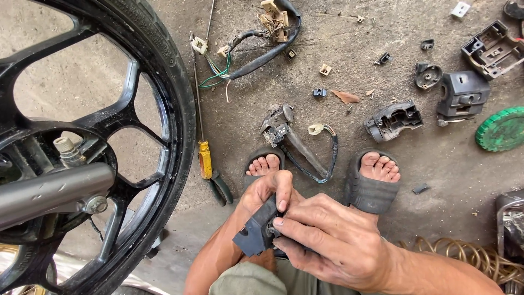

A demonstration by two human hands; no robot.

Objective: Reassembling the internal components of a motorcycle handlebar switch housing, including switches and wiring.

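My left hand (267,194) grips a dark grey plastic switch housing (254,232) from above, thumb pressed on its upper edge. My right hand (327,240) closes around the same housing from the right, its fingertips on the part's inner side. Both hands are held over my lap, above my two feet in grey slippers (371,191). Just past my toes on the concrete lies a lever and switch assembly with a black cable (297,145).
A black motorcycle wheel (164,109) with its axle fills the left. A yellow-handled screwdriver (203,153) and pliers (221,188) lie beside it. A wire harness (262,49), several black housing parts (393,120) and a green lid (502,130) are scattered on the floor. A coiled hose (469,257) lies at right.
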